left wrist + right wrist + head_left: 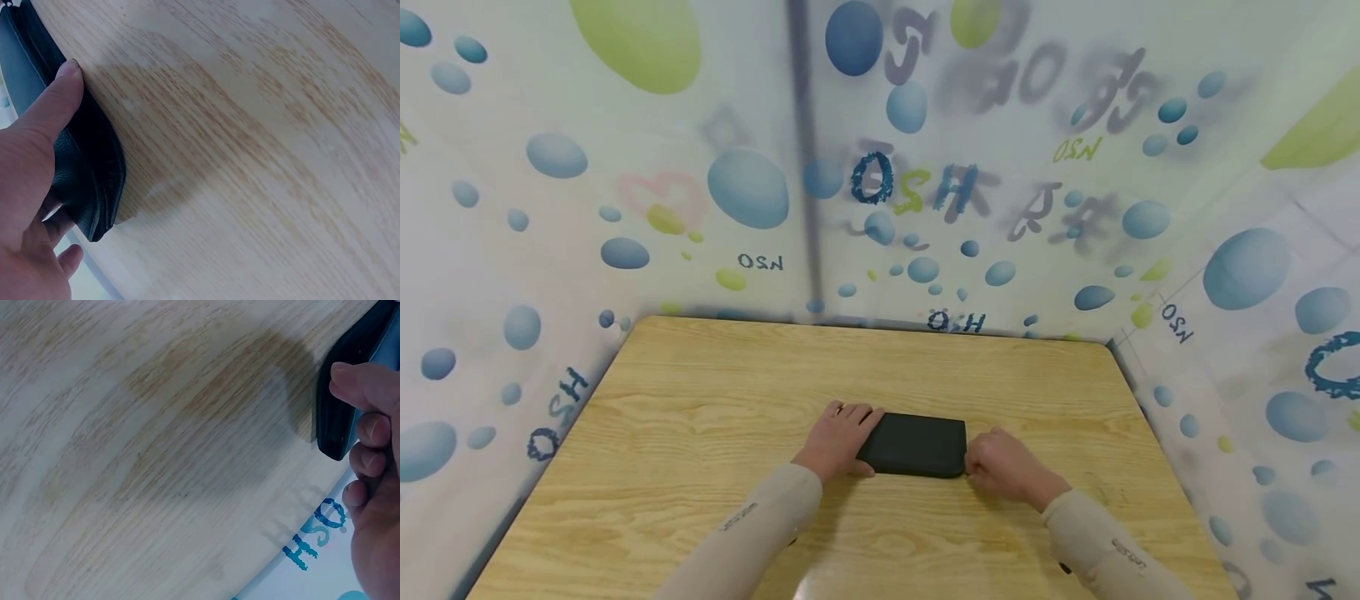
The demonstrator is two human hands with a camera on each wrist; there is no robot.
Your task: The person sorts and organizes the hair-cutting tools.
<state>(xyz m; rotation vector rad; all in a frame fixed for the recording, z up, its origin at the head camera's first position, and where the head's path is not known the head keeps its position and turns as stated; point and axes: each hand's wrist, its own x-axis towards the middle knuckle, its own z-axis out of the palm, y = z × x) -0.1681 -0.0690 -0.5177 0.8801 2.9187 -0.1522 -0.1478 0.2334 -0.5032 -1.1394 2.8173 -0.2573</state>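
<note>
A black zippered pouch (917, 445) with a leather-like surface lies lengthwise near the middle of the wooden table. My left hand (842, 440) grips its left end, the thumb along the near, zippered side and the fingers over the far side. In the left wrist view the zipper seam (103, 200) runs round the pouch's edge beside the left hand (31, 169). At the pouch's near right corner, my right hand (1003, 465) has its fingers curled and pinches at the zipper pull, which the fingers hide. The right wrist view shows the right thumb (356, 381) against the pouch's dark edge (334, 425).
The light wooden table (700, 383) reaches back to a wall covering (880, 250) printed with blue and green bubbles and letters. Similar printed panels stand along the left and right table edges. Both forearms wear pale sleeves (767, 517).
</note>
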